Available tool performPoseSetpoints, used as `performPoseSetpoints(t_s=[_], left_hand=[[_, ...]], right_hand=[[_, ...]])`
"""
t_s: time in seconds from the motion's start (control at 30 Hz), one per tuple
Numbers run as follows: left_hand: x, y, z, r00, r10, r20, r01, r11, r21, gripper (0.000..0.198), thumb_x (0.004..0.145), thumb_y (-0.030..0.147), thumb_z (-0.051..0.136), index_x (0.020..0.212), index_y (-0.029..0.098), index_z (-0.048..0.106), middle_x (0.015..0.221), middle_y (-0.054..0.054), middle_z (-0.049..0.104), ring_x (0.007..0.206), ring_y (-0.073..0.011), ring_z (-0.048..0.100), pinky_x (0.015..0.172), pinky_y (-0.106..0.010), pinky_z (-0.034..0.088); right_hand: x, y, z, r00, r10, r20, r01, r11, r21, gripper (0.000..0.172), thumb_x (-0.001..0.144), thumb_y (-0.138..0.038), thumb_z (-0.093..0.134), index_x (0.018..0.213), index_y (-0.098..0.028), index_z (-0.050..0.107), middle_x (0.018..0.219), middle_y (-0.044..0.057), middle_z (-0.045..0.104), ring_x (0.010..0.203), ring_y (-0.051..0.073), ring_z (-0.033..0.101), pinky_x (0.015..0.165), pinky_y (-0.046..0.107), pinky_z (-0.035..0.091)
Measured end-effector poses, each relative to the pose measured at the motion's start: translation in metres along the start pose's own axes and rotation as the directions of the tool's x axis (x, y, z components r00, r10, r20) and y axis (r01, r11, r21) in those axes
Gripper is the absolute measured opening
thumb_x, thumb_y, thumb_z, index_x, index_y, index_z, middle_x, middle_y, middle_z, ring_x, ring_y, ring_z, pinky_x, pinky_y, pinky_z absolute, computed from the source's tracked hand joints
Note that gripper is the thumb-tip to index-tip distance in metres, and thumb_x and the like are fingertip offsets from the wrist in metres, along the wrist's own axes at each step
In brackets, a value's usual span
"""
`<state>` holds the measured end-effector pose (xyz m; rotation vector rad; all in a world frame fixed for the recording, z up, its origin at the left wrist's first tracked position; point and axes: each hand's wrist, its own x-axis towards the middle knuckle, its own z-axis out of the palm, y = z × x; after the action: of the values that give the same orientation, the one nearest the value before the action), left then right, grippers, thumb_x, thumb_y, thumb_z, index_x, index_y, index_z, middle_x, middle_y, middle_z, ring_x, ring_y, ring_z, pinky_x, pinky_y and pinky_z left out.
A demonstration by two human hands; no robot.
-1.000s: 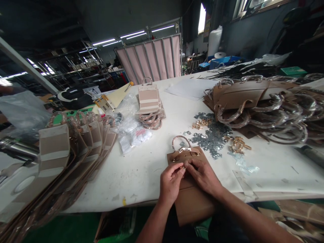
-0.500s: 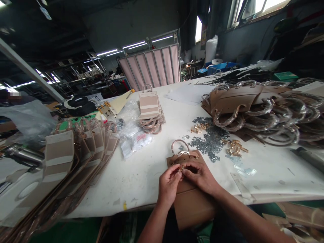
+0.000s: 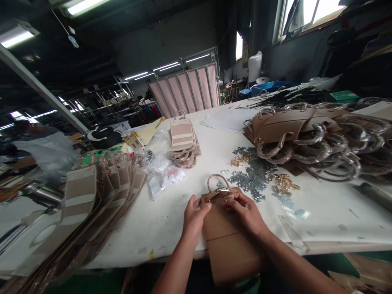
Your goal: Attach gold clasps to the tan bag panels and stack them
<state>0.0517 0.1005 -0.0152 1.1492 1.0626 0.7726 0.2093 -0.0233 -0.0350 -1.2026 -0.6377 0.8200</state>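
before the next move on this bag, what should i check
1. Bag flat on table: not ok, its near end hangs over the edge.
2. Left hand on bag's left edge: ok.
3. Right hand fingertips at clasp: ok; whether they grip it, cannot tell.
4. Clasp closed: cannot tell, too small.
5. Fittings near right hand: ok, probably reachable.

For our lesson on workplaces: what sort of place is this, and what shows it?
Probably a handbag assembly workshop: stacked tan bag panels with wrapped handles, and a pile of small metal plates beside loose gold fittings on the worktable.
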Motion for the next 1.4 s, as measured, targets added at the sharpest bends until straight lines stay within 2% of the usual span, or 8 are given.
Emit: performPoseSetpoints(t_s=[0.1, 0.23, 0.47, 0.57, 0.67, 0.8, 1.0, 1.4], left_hand=[[-0.002, 0.013, 0.006, 0.983, -0.057, 0.173, 0.082, 0.987, -0.141, 0.088, 0.059, 0.031, 0.098, 0.137, 0.016, 0.061, 0.122, -0.017, 0.075, 0.106, -0.0329, 0.073, 0.092, -0.039, 0.055], [-0.001, 0.014, 0.014, 0.903, -0.109, 0.416, 0.201, 0.962, -0.184, 0.062, 0.061, 0.029, 0.095, 0.117, 0.012, 0.072, 0.105, -0.016, 0.080, 0.094, -0.0345, 0.076, 0.086, -0.042, 0.058], [0.017, 0.008, 0.018, 0.889, -0.168, 0.425, 0.269, 0.944, -0.190, 0.059, 0.057, 0.016, 0.087, 0.114, 0.015, 0.071, 0.104, -0.012, 0.080, 0.089, -0.0291, 0.075, 0.085, -0.041, 0.057], [0.024, 0.008, 0.021, 0.873, -0.175, 0.456, 0.279, 0.945, -0.171, 0.057, 0.054, 0.013, 0.083, 0.110, 0.014, 0.072, 0.095, -0.010, 0.080, 0.081, -0.0275, 0.074, 0.079, -0.039, 0.056], [0.028, 0.007, 0.028, 0.893, -0.158, 0.421, 0.243, 0.957, -0.158, 0.053, 0.055, 0.017, 0.087, 0.105, 0.014, 0.073, 0.091, -0.010, 0.080, 0.077, -0.0261, 0.073, 0.077, -0.038, 0.055], [0.028, 0.006, 0.037, 0.918, -0.113, 0.380, 0.189, 0.967, -0.168, 0.053, 0.059, 0.030, 0.096, 0.105, 0.014, 0.074, 0.096, -0.010, 0.080, 0.082, -0.0251, 0.073, 0.082, -0.037, 0.055], [0.025, 0.003, 0.036, 0.900, -0.050, 0.433, 0.161, 0.961, -0.225, 0.055, 0.070, 0.044, 0.093, 0.113, 0.017, 0.072, 0.109, -0.012, 0.079, 0.093, -0.0291, 0.074, 0.086, -0.039, 0.056], [0.036, 0.004, 0.035, 0.802, -0.009, 0.597, 0.286, 0.883, -0.372, 0.046, 0.081, 0.033, 0.085, 0.122, 0.016, 0.072, 0.114, -0.014, 0.079, 0.105, -0.0365, 0.075, 0.095, -0.049, 0.057]], right_hand=[[-0.001, 0.000, 0.000, 1.000, 0.008, 0.004, -0.008, 0.998, 0.055, 0.046, 0.085, -0.065, 0.080, 0.093, -0.020, 0.071, 0.092, 0.008, 0.076, 0.094, 0.031, 0.071, 0.087, 0.042, 0.055], [0.000, -0.001, -0.002, 1.000, -0.025, 0.002, 0.025, 0.999, 0.021, 0.045, 0.086, -0.065, 0.079, 0.092, -0.020, 0.072, 0.103, 0.010, 0.076, 0.101, 0.032, 0.070, 0.089, 0.043, 0.055], [0.016, -0.025, -0.030, 0.973, -0.229, -0.025, 0.200, 0.891, -0.407, 0.034, 0.094, -0.056, 0.069, 0.093, -0.022, 0.073, 0.144, 0.012, 0.064, 0.139, 0.036, 0.054, 0.114, 0.047, 0.042], [0.027, -0.038, -0.043, 0.953, -0.302, 0.027, 0.262, 0.776, -0.573, 0.029, 0.096, -0.050, 0.067, 0.101, -0.023, 0.074, 0.141, 0.013, 0.065, 0.124, 0.032, 0.065, 0.104, 0.045, 0.050], [0.035, -0.042, -0.048, 0.946, -0.271, 0.179, 0.320, 0.678, -0.662, 0.023, 0.099, -0.042, 0.062, 0.105, -0.023, 0.073, 0.113, 0.009, 0.075, 0.093, 0.025, 0.072, 0.089, 0.039, 0.055], [0.042, -0.043, -0.048, 0.926, -0.208, 0.315, 0.377, 0.491, -0.785, 0.020, 0.101, -0.035, 0.058, 0.108, -0.023, 0.073, 0.105, 0.007, 0.074, 0.091, 0.025, 0.070, 0.083, 0.037, 0.053], [0.050, -0.054, -0.047, 0.904, -0.138, 0.405, 0.426, 0.377, -0.822, 0.022, 0.105, -0.029, 0.054, 0.114, -0.025, 0.074, 0.108, 0.006, 0.072, 0.090, 0.023, 0.070, 0.079, 0.033, 0.052], [0.047, -0.083, -0.044, 0.884, -0.151, 0.443, 0.468, 0.247, -0.849, 0.026, 0.108, -0.028, 0.053, 0.123, -0.027, 0.074, 0.118, 0.007, 0.073, 0.097, 0.023, 0.073, 0.083, 0.030, 0.054]])
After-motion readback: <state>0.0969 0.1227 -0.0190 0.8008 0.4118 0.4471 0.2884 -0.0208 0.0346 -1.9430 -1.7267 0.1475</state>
